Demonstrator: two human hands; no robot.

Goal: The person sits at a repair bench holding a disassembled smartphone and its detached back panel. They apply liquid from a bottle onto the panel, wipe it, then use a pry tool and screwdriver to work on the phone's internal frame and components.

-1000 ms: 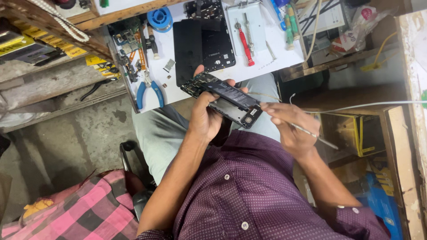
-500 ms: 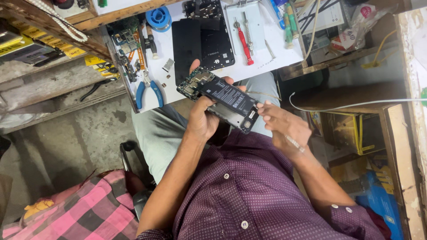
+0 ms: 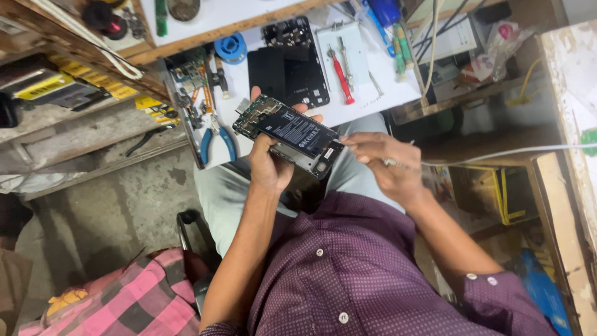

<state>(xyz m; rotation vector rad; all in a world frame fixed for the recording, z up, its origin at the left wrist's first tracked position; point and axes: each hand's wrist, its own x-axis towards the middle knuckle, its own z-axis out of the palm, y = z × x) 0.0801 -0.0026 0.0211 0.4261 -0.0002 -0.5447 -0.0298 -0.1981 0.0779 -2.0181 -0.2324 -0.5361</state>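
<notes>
We see left hand [image 3: 268,163] wrapped around the opened phone [image 3: 291,133] by its edges; right hand [image 3: 387,167] beside phone pinches thin tool [image 3: 404,165]. Phone looks light, rigid, fragile; hold by frame.

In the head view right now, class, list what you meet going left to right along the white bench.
Blue-handled pliers → blue tape roll → black phone panel → red-handled screwdriver → green pens.

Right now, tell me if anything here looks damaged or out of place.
The smartphone in the left hand has its back cover off, battery and circuit board exposed. The right hand touches its lower end with a thin tool. Nothing looks spilled or broken.
</notes>
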